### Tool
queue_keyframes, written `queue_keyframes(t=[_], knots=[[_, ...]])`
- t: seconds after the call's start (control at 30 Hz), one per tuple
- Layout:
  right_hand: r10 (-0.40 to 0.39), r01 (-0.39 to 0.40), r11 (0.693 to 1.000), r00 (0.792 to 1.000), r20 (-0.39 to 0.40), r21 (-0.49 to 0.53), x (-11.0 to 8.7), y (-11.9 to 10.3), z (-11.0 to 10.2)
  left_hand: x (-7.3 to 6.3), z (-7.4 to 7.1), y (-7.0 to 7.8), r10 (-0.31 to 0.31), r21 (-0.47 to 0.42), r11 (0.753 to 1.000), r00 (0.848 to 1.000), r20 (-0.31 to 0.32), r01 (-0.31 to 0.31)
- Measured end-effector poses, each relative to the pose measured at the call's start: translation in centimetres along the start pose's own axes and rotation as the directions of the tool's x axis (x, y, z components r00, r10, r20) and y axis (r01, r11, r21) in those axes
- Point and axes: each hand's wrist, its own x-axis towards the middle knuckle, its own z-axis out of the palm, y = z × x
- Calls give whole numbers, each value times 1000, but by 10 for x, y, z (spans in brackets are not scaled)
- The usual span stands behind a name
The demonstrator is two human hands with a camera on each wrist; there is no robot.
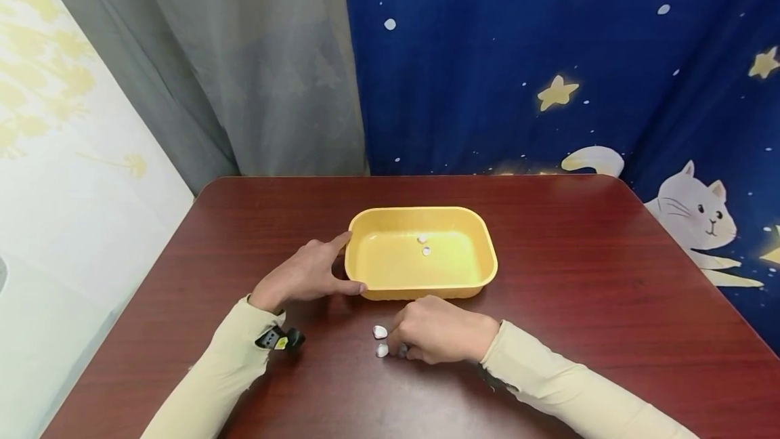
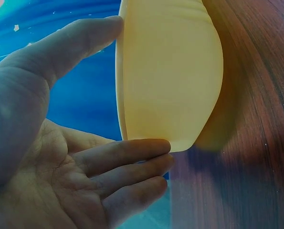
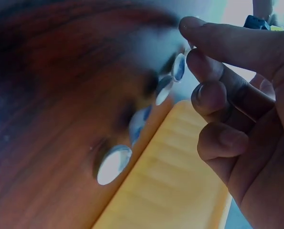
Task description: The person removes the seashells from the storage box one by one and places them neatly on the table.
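Note:
A yellow plastic basin (image 1: 420, 283) stands on the table with two small whitish pieces (image 1: 426, 251) inside. My left hand (image 1: 313, 273) spans its left end, thumb at the near rim and straight fingers against the side; the left wrist view shows the palm standing away from the wall. In front of the basin, several small white shell-like pieces (image 3: 114, 164) lie in a row. Over them my right hand (image 1: 435, 330) has its fingers curled, the thumb and index fingertips close together on a whitish sliver. Two pieces (image 1: 380, 332) lie just left of those fingertips.
The dark red wooden table (image 1: 579, 276) has rounded far corners. Behind it hang a grey curtain (image 1: 286, 87) and a blue curtain (image 1: 475, 87) with stars and a cat. A white patterned panel (image 1: 79, 188) stands along the left. A small black device (image 1: 280, 339) sits at the left wrist.

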Motion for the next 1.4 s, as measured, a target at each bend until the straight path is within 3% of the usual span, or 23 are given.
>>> queue_keyframes(t=[0.43,1.4], knots=[[27,-26,999,999,26,-35,1,-1,2,-1,-1,2,6,2,1000,1000,-4,-6],[35,-36,998,999,18,43,-3,5,-2,0,-1,2,18,12,1000,1000,-20,-17]])
